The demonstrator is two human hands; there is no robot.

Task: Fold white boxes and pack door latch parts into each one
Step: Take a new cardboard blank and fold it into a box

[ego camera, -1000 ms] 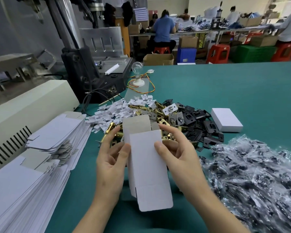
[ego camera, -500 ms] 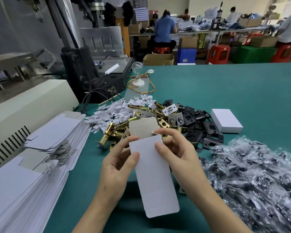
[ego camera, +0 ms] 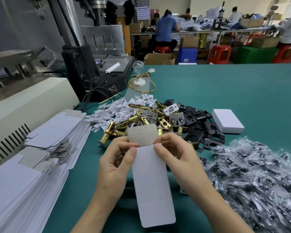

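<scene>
A white box blank (ego camera: pixel 151 179) stands lengthwise between my hands, its grey far flap up and its near flap hanging toward me. My left hand (ego camera: pixel 115 165) pinches its left top corner and my right hand (ego camera: pixel 176 158) pinches the right top corner. Behind it lies a heap of brass latch bolts (ego camera: pixel 123 125), silver faceplates (ego camera: pixel 149 114) and black strike plates (ego camera: pixel 196 121). One folded white box (ego camera: pixel 227 121) rests shut to the right of the heap.
Stacks of flat white box blanks (ego camera: pixel 32 158) fill the left. Small white card inserts (ego camera: pixel 114 109) lie behind the heap. Clear bags of black parts (ego camera: pixel 259 180) cover the right. A beige machine (ego camera: pixel 30 105), a press and a bulb (ego camera: pixel 138 67) stand at the back left.
The box has turned from a leftward tilt to nearly straight and shifted right. Both hands slid up to grip its top corners near the grey flap.
</scene>
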